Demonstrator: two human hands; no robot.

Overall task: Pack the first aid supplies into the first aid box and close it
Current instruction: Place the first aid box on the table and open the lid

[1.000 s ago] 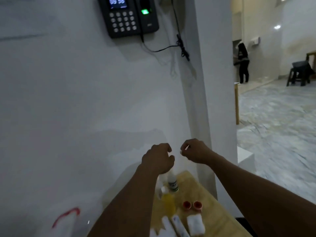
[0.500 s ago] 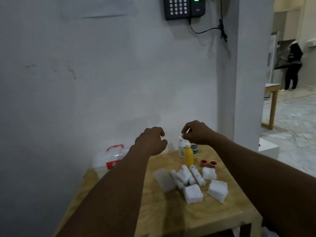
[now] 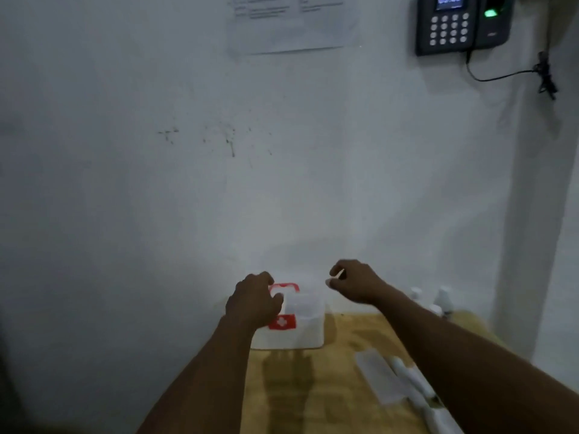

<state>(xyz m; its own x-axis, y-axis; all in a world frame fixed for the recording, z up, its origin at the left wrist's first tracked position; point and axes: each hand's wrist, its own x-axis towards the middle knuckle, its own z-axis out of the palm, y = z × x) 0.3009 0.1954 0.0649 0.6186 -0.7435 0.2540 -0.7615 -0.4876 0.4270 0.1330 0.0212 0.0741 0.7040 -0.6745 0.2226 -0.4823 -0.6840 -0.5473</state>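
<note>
Reaches forward with both hands above the desk (image 3: pixel 338 389). Holds the left hand (image 3: pixel 255 303) in front of the left side of the first aid box (image 3: pixel 297 332), fingers curled beside its red handle (image 3: pixel 286 287); cannot tell whether gripping or only touching. Hangs the right hand (image 3: pixel 354 285) in the air just right of the box, fingers curled inward, a pale speck at the thumb; cannot tell whether pinching anything. Box upright at the back of the desk by the wall, red cross label (image 3: pixel 282 322) facing forward. Beside the right forearm, a flat white pack (image 3: pixel 377 379) and white rolls (image 3: pixel 410 379); farther back, blurred white bottles (image 3: pixel 444 296). Higher on the wall, a paper notice (image 3: pixel 288 25) and a black keypad unit (image 3: pixel 460 25).
</note>
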